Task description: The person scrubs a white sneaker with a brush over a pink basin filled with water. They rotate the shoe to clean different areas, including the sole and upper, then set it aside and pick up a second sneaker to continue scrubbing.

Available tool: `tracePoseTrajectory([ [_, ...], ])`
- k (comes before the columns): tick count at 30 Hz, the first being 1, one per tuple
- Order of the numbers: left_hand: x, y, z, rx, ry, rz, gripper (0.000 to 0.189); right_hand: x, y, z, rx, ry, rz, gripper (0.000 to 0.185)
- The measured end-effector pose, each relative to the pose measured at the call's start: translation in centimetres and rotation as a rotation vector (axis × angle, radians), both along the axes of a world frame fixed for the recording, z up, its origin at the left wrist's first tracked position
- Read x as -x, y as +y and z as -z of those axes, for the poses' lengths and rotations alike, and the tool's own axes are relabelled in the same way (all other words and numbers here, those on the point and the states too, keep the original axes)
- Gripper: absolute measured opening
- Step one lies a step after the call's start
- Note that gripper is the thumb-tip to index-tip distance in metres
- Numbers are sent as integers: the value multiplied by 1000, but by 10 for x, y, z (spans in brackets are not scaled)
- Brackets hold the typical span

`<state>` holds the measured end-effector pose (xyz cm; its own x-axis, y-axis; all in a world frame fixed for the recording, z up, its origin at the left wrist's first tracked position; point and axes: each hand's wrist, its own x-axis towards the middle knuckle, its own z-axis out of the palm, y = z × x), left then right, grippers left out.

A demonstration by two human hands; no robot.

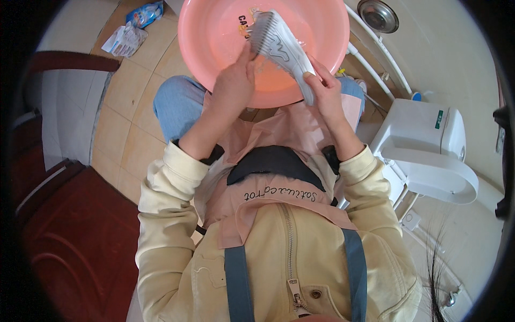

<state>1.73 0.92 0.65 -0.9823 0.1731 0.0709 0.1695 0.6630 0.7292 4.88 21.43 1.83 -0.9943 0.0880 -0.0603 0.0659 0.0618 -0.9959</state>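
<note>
Over a pink plastic basin (pixel 195 44), my right hand (pixel 326 86) grips one end of a white shoe (pixel 287 46). The shoe is tilted, its side with a raised zigzag mark facing up. My left hand (pixel 237 80) holds a brush (pixel 262 34) against the shoe's far part; motion blurs the brush, and its handle is mostly hidden by the fingers. Wet suds cling along the shoe's lower edge. Shallow water and printed lettering show inside the basin, which stands between my knees.
Two plastic packages (pixel 145 14) (pixel 125 39) lie on the tiled floor (pixel 116 133) at the far left. White pipes (pixel 372 70), a metal bowl (pixel 378 16) and a white plastic fixture (pixel 418 124) line the right wall. A dark red door (pixel 76 237) is at lower left.
</note>
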Motion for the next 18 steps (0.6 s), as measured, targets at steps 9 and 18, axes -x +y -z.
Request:
tracePoseTrajectory([
  [9, -15, 9, -5, -95, 11, -5, 49, 1, -3, -6, 16, -49, 3, 43],
  [18, -9, 3, -23, -31, -139, 6, 51, 3, -2, -7, 55, -42, 40, 45],
])
